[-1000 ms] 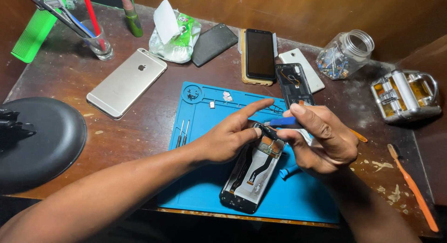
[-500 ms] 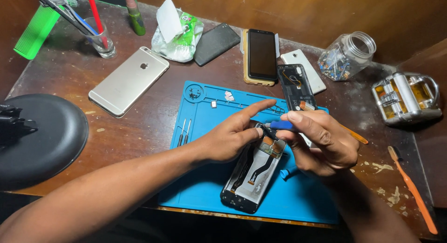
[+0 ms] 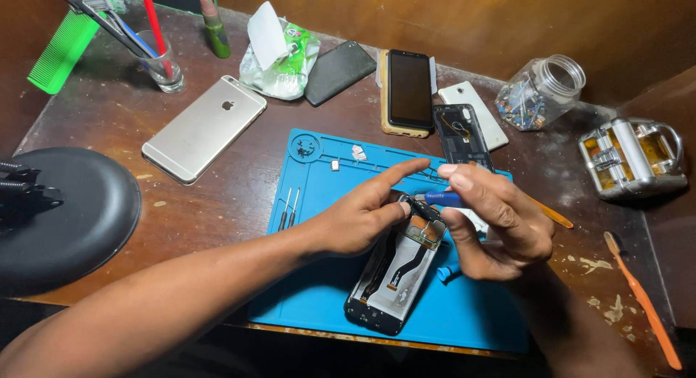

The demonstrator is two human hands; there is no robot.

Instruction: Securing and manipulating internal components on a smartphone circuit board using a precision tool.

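An opened phone (image 3: 395, 275) with its back off lies on a blue repair mat (image 3: 319, 291), its boards and flex cables showing. My left hand (image 3: 359, 217) rests on the phone's upper left edge, thumb and fingers pinching at the top corner, index finger stretched out. My right hand (image 3: 493, 222) holds a small blue-handled screwdriver (image 3: 444, 198), its tip pointing left at the phone's top end. A blue cap-like piece (image 3: 447, 273) lies under my right palm.
Two thin tools (image 3: 288, 208) lie on the mat's left side. Behind the mat lie a silver phone (image 3: 204, 128), a black phone (image 3: 409, 88), a phone frame (image 3: 462, 135), a glass jar (image 3: 540, 92) and a wipes packet (image 3: 279, 52). A black round base (image 3: 72, 218) sits at left, an orange toothbrush (image 3: 641, 298) at right.
Both hands stay on the phone's top end; the screwdriver has shifted only slightly. The view has tilted a little.
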